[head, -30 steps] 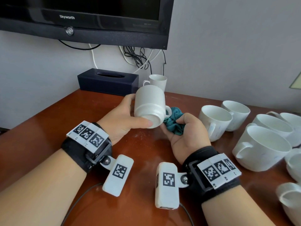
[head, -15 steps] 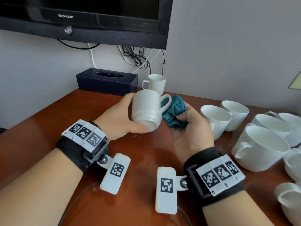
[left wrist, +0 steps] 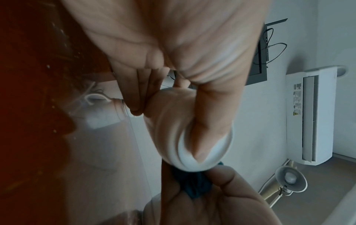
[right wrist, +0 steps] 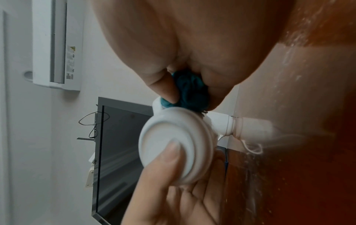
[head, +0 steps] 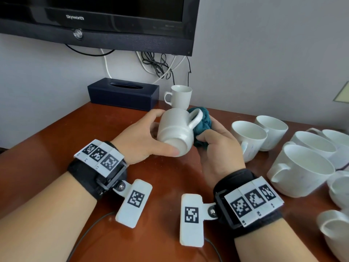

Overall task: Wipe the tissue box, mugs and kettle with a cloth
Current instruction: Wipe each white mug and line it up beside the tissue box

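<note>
While the reddish-brown table carries everything, the black television hangs on the wall above its far edge. Below the television, at the back of the table, sits the dark blue tissue box, and an upright white mug stands just beside the box's right end. Well to the right of the tissue box, a cluster of white mugs stands together, mouths up. In front of the tissue box, above the table, the left hand grips a tilted white mug: the thumb presses on its base, which faces the person, while the fingers curl around the far side and rim. Its handle points up and to the right. The right hand is closed around a bunched teal cloth, thumb and fingers pinching it and pressing it against the held mug's side at the handle. Both wrists wear black straps with white marker tags. The kettle appears in no view.
</note>
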`<state>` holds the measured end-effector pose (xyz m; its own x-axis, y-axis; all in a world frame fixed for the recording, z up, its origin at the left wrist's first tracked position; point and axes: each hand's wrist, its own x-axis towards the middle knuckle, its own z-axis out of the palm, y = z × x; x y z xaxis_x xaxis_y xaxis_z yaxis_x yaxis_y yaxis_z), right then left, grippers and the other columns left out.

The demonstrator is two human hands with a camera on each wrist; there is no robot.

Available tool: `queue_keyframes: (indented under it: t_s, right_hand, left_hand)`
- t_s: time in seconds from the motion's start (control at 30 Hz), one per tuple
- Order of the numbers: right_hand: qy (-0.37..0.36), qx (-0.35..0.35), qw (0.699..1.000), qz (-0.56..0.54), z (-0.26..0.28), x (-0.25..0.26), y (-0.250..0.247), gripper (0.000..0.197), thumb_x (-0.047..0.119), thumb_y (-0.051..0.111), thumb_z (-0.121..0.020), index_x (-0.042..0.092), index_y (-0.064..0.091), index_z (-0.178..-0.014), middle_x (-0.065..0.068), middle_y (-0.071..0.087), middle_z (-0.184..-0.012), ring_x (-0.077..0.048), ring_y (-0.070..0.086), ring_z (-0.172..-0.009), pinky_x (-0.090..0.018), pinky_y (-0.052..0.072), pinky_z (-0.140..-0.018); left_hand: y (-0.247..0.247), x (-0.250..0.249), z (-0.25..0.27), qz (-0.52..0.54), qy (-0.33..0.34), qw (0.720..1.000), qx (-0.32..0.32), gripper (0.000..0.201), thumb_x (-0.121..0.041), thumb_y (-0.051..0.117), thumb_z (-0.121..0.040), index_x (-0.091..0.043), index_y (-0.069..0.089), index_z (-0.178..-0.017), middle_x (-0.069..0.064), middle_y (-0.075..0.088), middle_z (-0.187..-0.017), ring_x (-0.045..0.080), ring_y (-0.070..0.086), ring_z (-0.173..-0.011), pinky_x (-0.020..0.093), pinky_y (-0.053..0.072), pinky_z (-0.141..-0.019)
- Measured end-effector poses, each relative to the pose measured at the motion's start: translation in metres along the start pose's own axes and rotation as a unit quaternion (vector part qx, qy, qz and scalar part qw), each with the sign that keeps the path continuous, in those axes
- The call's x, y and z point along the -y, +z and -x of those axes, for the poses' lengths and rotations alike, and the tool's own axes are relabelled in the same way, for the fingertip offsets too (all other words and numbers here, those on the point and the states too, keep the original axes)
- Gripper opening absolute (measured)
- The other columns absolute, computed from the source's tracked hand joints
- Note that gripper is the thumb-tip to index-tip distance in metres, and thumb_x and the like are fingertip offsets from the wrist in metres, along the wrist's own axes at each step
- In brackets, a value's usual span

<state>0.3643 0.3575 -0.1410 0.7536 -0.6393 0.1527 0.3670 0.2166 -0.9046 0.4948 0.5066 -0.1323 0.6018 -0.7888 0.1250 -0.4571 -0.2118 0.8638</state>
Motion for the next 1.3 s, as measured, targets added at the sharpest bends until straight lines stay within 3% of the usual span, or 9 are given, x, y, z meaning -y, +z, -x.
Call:
queue_keyframes:
  t_s: [0.2, 0.4, 0.5, 0.6, 0.8, 0.97, 1.07, 1.2, 1.3]
  right_hand:
    - [0.002, 0.080, 0.990, 0.115, 0.004, -0.005, 0.007, 0.070, 0.004, 0.048, -0.071, 0.022, 0.067, -0.136, -0.004, 0.075, -0.122, -0.025, 0.067, -0.113, -0.035, 0.049, -0.089]
    - [-0.001, 0.091, 0.977, 0.191, 0.004, -0.010, 0.010, 0.065, 0.007, 0.047, -0.075, 0.026, 0.067, -0.134, 0.001, 0.076, -0.108, -0.013, 0.065, -0.091, -0.033, 0.049, -0.081]
    - [-0.007, 0.062, 0.978, 0.197, 0.003, -0.010, 0.007, 0.056, 0.008, 0.045, -0.075, 0.025, 0.070, -0.123, 0.000, 0.075, -0.098, -0.021, 0.065, -0.091, -0.045, 0.052, -0.086]
    - [0.005, 0.047, 0.984, 0.172, 0.002, -0.008, 0.004, 0.062, 0.005, 0.045, -0.076, 0.025, 0.067, -0.130, -0.005, 0.076, -0.114, -0.032, 0.068, -0.110, -0.055, 0.052, -0.104]
    - [0.066, 0.033, 0.997, 0.030, 0.001, -0.003, 0.004, 0.062, 0.005, 0.046, -0.060, 0.005, 0.069, -0.118, -0.009, 0.066, -0.100, -0.027, 0.056, -0.095, -0.043, 0.046, -0.094]
    - [0.125, 0.069, 0.988, -0.066, 0.006, -0.003, 0.014, 0.022, 0.013, 0.051, -0.102, 0.004, 0.063, -0.118, -0.018, 0.064, -0.116, -0.029, 0.061, -0.106, -0.036, 0.046, -0.098]
    - [0.145, 0.062, 0.985, -0.066, 0.006, -0.009, 0.015, 0.040, 0.032, 0.052, -0.107, 0.008, 0.058, -0.139, -0.022, 0.063, -0.140, -0.035, 0.055, -0.136, -0.049, 0.038, -0.121]
    - [0.129, 0.021, 0.987, -0.090, 0.002, -0.016, 0.019, 0.076, 0.059, 0.067, -0.088, 0.002, 0.059, -0.138, -0.037, 0.042, -0.147, -0.050, 0.038, -0.141, -0.063, 0.033, -0.119]
    - [0.134, -0.037, 0.983, -0.118, -0.006, -0.017, 0.014, 0.070, 0.063, 0.066, -0.086, 0.009, 0.065, -0.131, -0.033, 0.055, -0.140, -0.051, 0.049, -0.134, -0.062, 0.041, -0.115]
  left_hand:
    - [-0.006, 0.005, -0.004, -0.039, -0.047, 0.991, -0.120, 0.089, -0.057, 0.095, -0.059, -0.042, 0.043, -0.130, -0.012, 0.066, -0.113, 0.010, 0.067, -0.100, 0.037, 0.054, -0.084]
    - [-0.007, 0.007, -0.006, -0.049, -0.041, 0.993, -0.104, 0.091, -0.058, 0.096, -0.055, -0.046, 0.043, -0.128, -0.013, 0.069, -0.112, 0.010, 0.069, -0.098, 0.043, 0.056, -0.092]
    - [-0.004, 0.006, -0.005, 0.006, -0.020, 0.998, -0.055, 0.098, -0.058, 0.096, -0.049, -0.051, 0.044, -0.131, -0.011, 0.074, -0.112, 0.012, 0.072, -0.102, 0.049, 0.055, -0.099]
    - [-0.003, 0.006, -0.004, 0.072, -0.012, 0.997, 0.004, 0.101, -0.049, 0.098, -0.050, -0.048, 0.047, -0.137, -0.009, 0.074, -0.115, 0.017, 0.071, -0.109, 0.052, 0.054, -0.103]
    - [-0.003, 0.007, -0.003, 0.214, -0.015, 0.977, 0.020, 0.093, -0.031, 0.094, -0.053, -0.033, 0.056, -0.137, -0.004, 0.075, -0.113, 0.023, 0.069, -0.115, 0.041, 0.057, -0.097]
    - [-0.002, 0.011, -0.009, 0.209, -0.033, 0.974, -0.080, 0.091, -0.042, 0.098, -0.048, -0.032, 0.058, -0.129, 0.005, 0.074, -0.116, 0.022, 0.072, -0.113, 0.049, 0.055, -0.104]
    - [-0.003, 0.010, -0.010, 0.225, -0.040, 0.969, -0.100, 0.090, -0.038, 0.100, -0.051, -0.028, 0.057, -0.129, 0.009, 0.073, -0.121, 0.021, 0.073, -0.111, 0.045, 0.058, -0.100]
    - [0.000, 0.007, -0.006, 0.303, -0.034, 0.952, -0.001, 0.090, -0.024, 0.095, -0.059, -0.020, 0.055, -0.140, 0.010, 0.070, -0.131, 0.024, 0.070, -0.119, 0.044, 0.058, -0.099]
    - [0.000, 0.006, -0.005, 0.326, -0.018, 0.943, 0.063, 0.089, -0.022, 0.088, -0.064, -0.025, 0.054, -0.146, 0.010, 0.065, -0.139, 0.028, 0.065, -0.126, 0.046, 0.057, -0.099]
